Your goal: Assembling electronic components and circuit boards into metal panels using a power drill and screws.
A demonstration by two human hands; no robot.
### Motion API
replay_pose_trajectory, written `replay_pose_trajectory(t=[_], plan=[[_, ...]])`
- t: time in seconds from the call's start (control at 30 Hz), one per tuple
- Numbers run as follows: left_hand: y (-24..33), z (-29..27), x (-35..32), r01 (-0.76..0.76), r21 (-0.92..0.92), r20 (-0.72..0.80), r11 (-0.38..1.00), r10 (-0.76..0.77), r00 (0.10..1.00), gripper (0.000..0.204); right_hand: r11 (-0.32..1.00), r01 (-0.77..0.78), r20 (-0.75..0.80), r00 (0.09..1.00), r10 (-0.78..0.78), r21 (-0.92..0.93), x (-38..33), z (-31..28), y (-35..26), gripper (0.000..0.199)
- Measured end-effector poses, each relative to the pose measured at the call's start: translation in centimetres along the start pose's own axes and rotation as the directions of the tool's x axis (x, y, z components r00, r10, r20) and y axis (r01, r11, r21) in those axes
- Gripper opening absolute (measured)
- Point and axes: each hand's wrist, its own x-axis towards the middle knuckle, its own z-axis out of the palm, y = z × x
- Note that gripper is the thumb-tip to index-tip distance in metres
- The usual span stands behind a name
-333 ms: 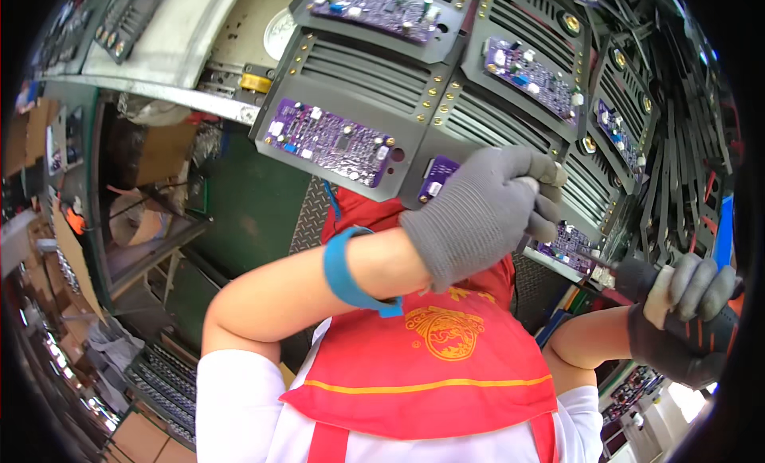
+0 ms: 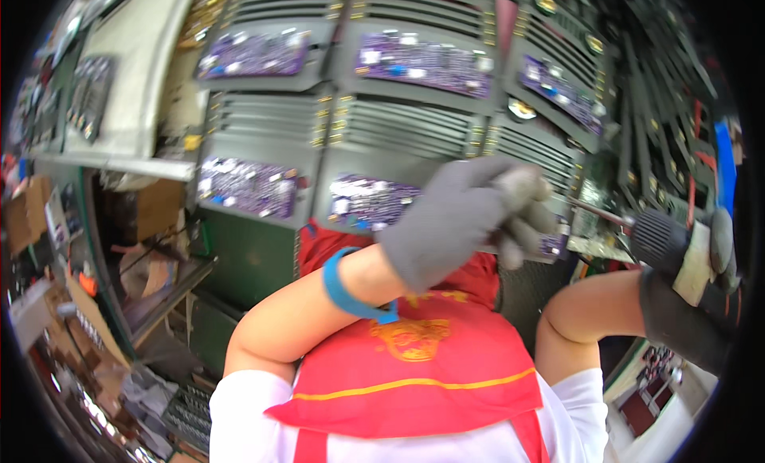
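Observation:
My left hand point(image 2: 466, 212), in a grey knit glove, hovers over the front row of dark slotted panels, fingers curled together. What they hold, if anything, is hidden. At the far right my right hand point(image 2: 705, 264), gloved too, grips a power screwdriver point(image 2: 657, 236) by its body. Its thin bit points left toward my left fingertips, and I cannot tell whether they touch. Under my left hand a purple circuit board point(image 2: 370, 200) is partly covered. Another purple circuit board point(image 2: 249, 186) lies on the panel to its left.
More purple boards point(image 2: 426, 63) sit on panels in the row behind. Many dark slotted plates point(image 2: 645, 128) stand stacked at the right. A pale metal ledge point(image 2: 131, 88) runs along the left, above shelves holding cardboard boxes point(image 2: 159, 212).
The view has swung, so the panels sit straighter and further left. My right hand has turned the screwdriver, and its bit now shows near my left fingers.

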Motion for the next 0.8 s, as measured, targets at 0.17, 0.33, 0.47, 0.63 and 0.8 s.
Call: replay_pose_trajectory(t=[0.17,0.33,0.47,0.63,0.8], plan=[[0.2,1.4,0.5,-0.082,-0.176,-0.201,0.981,0.046,0.978,0.044,0.946,0.031,0.048,0.998,-0.049,0.324,-0.8,2.1,3.9,0.057],[0.0,0.8,0.4,-0.006,-0.173,-0.211,0.985,-0.031,0.977,0.044,0.636,0.014,0.111,0.981,-0.157,0.771,-2.0,1.0,6.0,0.045],[0.0,0.3,0.0,0.068,-0.075,-0.140,0.995,-0.078,0.987,0.046,0.235,-0.050,0.113,0.959,-0.260,0.971,-2.1,1.1,8.8,0.037],[-0.4,0.9,0.1,0.064,-0.156,-0.097,0.986,-0.080,0.992,0.046,-0.309,-0.179,0.053,0.925,-0.377,0.934,-3.6,0.8,10.7,0.028],[-1.0,0.9,0.2,0.052,-0.257,-0.085,0.965,-0.076,0.994,0.045,-0.311,-0.327,0.140,0.856,-0.498,0.892,-5.8,0.3,11.8,0.031]])
